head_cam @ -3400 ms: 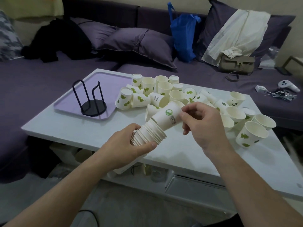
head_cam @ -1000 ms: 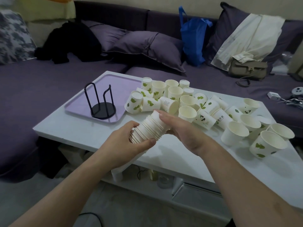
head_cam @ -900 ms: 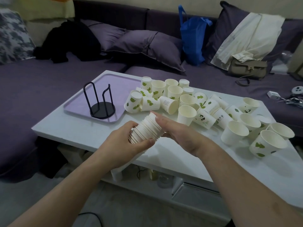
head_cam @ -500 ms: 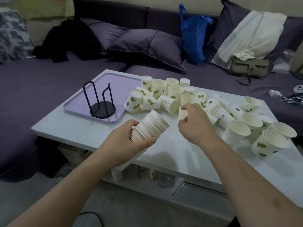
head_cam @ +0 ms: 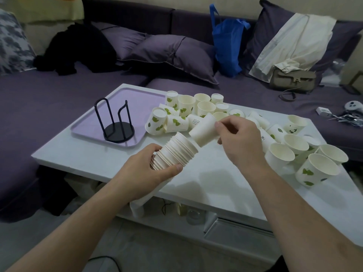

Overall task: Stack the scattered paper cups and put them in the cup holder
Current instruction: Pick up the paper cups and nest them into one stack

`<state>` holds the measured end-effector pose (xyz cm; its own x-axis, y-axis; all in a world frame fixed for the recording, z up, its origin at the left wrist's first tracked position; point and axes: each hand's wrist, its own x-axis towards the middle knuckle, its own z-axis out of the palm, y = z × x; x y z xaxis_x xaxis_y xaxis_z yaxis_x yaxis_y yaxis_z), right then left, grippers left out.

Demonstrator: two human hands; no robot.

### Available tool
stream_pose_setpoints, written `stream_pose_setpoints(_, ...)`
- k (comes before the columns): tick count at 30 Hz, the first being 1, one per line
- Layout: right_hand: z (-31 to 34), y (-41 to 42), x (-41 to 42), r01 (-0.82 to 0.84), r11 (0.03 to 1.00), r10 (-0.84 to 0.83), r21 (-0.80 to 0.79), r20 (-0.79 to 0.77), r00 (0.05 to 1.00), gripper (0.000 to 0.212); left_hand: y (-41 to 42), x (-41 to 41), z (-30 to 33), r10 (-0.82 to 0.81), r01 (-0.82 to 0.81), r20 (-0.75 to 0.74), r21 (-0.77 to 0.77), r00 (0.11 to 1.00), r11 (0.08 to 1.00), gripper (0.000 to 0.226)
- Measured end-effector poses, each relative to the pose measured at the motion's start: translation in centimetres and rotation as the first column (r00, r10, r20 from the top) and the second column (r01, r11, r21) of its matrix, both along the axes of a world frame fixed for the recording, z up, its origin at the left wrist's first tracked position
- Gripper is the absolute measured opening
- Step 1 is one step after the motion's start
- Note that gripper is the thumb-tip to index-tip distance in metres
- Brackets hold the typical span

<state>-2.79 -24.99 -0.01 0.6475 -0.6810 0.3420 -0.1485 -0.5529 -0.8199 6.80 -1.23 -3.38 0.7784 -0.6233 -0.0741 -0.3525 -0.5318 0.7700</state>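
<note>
Setting: white table (head_cam: 206,179) before a purple sofa (head_cam: 39,91).
Left hand (head_cam: 145,173): I have it wrapped round the nested stack (head_cam: 174,152), mouth tilted up-right.
Right hand (head_cam: 239,140): pinching a loose cup (head_cam: 204,132), base just off the stack's mouth.
Advice: I'd line up both axes, then push straight in.
Cup holder (head_cam: 115,122): left of the stack, unfilled.

both bare forearms reach forward from the near edge of the view, over the near edge of the tabletop. the left hand (head_cam: 146,169) is curled around the stack of paper cups (head_cam: 174,152), thumb across its near side, holding it tilted. the right hand (head_cam: 240,143), raised slightly higher, pinches a single paper cup (head_cam: 204,132) in its fingertips, just beside the stack's open mouth.
</note>
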Motion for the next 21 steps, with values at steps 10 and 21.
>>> stream_pose_setpoints(10,-0.2,1.8,-1.2,-0.427,0.882,0.449,0.201,-0.077,0.890,0.024,-0.9,-0.6,0.2,-0.032,0.031,0.019,0.023,0.999,0.999,0.058)
stream_pose_setpoints(21,0.0,3.3,-2.7,-0.501,0.841,0.541,0.202,-0.322,0.777,0.046,-1.8,-1.6,0.4,-0.040,0.039,0.021,0.027,0.999,0.999,0.055)
